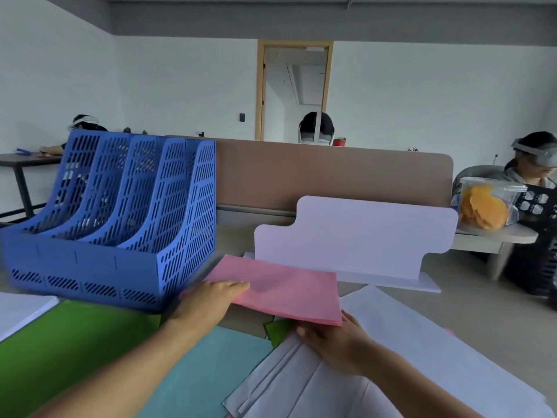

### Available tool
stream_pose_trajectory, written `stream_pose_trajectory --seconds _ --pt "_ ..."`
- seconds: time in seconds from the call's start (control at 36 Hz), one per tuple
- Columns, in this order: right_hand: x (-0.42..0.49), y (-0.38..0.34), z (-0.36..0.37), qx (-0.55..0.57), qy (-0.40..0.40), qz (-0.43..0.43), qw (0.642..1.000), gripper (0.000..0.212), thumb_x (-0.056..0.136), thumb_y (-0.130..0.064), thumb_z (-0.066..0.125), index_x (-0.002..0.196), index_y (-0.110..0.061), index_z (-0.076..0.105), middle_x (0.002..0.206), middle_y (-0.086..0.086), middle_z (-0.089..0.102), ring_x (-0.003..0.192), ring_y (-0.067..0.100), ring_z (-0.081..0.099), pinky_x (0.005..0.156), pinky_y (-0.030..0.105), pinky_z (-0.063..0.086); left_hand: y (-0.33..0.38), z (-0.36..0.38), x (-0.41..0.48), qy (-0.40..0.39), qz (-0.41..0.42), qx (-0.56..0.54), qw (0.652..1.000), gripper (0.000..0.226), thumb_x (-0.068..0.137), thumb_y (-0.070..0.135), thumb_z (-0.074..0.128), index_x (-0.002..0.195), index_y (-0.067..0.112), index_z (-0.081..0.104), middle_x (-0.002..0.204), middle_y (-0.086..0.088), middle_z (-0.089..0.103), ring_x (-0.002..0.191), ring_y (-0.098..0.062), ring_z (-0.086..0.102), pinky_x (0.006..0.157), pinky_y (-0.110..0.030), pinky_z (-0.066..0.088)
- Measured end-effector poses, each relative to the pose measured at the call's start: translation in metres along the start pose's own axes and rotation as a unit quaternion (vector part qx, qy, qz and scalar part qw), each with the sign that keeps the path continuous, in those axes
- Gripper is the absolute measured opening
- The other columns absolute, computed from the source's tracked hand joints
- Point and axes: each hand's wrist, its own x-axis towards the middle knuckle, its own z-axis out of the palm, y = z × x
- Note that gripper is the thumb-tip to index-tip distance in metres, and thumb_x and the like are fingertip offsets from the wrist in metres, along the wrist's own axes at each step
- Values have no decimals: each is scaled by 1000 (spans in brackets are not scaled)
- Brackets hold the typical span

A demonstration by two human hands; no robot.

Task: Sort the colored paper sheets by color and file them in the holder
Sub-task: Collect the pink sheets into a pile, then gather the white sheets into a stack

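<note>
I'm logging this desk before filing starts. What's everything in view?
file holder: one, blue, four slots, left on desk
pink paper stack: one, pink, centre, right of holder
green sheets: count unclear, green, lower left
light blue sheet: one visible, lower centre
white sheets: several, white, lower right
white paper stack: one, far left edge
stand: one, white, behind pink stack
divider: one, brown, desk's back
jar: one, clear, orange snacks inside, right
people: three, background
left hand: grips pink stack's left edge
right hand: grips its near right corner
</note>
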Motion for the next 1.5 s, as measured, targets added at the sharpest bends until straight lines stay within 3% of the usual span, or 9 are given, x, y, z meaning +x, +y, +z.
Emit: stream_pose_trajectory --seconds 0.19,0.44,0.58,0.78,0.94,1.14,1.31,1.42,1.5 --pt "-6 3 5 -36 15 -24 999 70 82 -75 4 140 -48 31 150 -12 33 141 17 24 116 31 15 -3 7 -5 -116 -52 -154 980 65 94 -2 38 148 34 33 156 16 28 141 -5 29 116 -26 23" --pt "-15 0 5 -43 32 -33 998 48 97 -58 23 145 -52 16 156 -11 26 143 17 21 118 31 12 0 -2 2 -172 -96 -181 964 49 98 17 45 143 36 38 150 16 35 133 -10 37 108 -28 33" --pt "-19 0 -2 -58 -8 -49 997 89 69 -79 -7 149 -47 13 160 -12 18 148 14 12 121 34 3 0 -6 7 -220 -150 -237 934 70 84 58 58 146 38 32 153 15 28 138 -14 31 111 -35 31" --pt "-64 23 -29 64 26 -24 997 33 99 -35 47 129 -45 55 133 -29 54 123 -4 50 109 21 34 6 -17 2 -213 -183 -255 925 94 70 44 79 148 37 27 155 10 27 140 -17 30 114 -41 30" --pt "-110 55 -42 -5 35 99 994 64 78 -66 60 135 -40 47 143 -20 44 130 8 44 107 25 35 68 -35 -12 -92 -145 -285 943 40 82 30 72 118 30 53 121 10 54 108 -10 51 93 -32 47" --pt "-129 29 -41 -54 15 164 985 105 62 -89 48 145 -26 35 148 -11 42 134 16 41 106 35 38 135 -50 -24 -221 -145 -270 926 36 78 47 70 68 17 53 73 -5 47 63 -20 45 56 -25 34" --pt "-129 6 -38 -113 10 199 973 62 75 -61 55 118 -17 53 121 2 62 111 25 58 82 31 45 148 -52 -33 -211 -182 -185 943 71 73 52 73 119 1 55 127 -16 51 118 -32 51 91 -36 47" --pt "-130 -5 -35 -155 43 191 968 31 85 -35 53 108 -15 56 115 6 65 108 27 61 78 29 45 139 -54 -34 -199 -195 -236 931 57 69 42 80 86 -8 60 89 -22 64 79 -23 67 66 -33 53" --pt "-129 -2 -37 -165 57 211 962 29 89 -22 48 112 -12 61 116 8 65 109 29 62 82 29 48 133 -52 -36 -168 -198 -256 931 58 70 35 80 54 18 27 54 2 25 45 -13 23 43 -21 19"
